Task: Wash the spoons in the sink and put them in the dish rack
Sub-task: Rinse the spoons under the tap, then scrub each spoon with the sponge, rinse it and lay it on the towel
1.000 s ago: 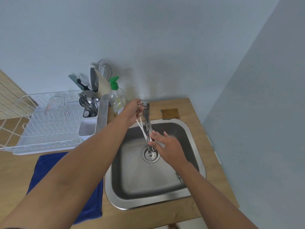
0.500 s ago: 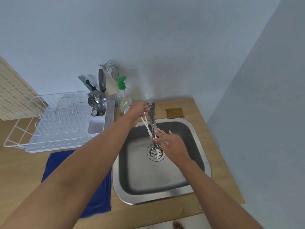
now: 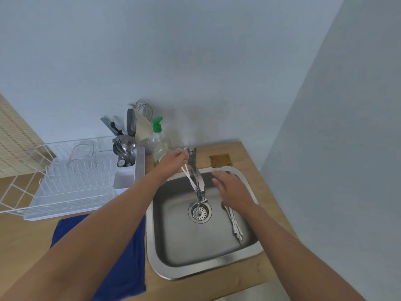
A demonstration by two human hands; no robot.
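Observation:
My left hand (image 3: 173, 161) grips white-handled spoons (image 3: 189, 178) beside the chrome tap (image 3: 198, 179), their handles slanting down toward the spout. My right hand (image 3: 232, 187) hovers over the right side of the steel sink (image 3: 201, 255), fingers straight and spread, holding nothing. Several more spoons (image 3: 234, 223) lie in the basin against its right wall, partly under my right wrist. The white dish rack (image 3: 65, 183) stands to the left of the sink, with a cutlery holder (image 3: 125, 157) full of metal utensils.
A dish soap bottle (image 3: 159, 142) with a green cap stands behind my left hand. A brown sponge (image 3: 220, 159) lies on the wooden counter behind the sink. A blue towel (image 3: 117, 253) lies left of the sink. A glass cup (image 3: 83, 154) sits in the rack.
My right hand has left the spoons under the tap and moved right and back, now open. My left hand stays by the tap holding the spoons. The camera shifted.

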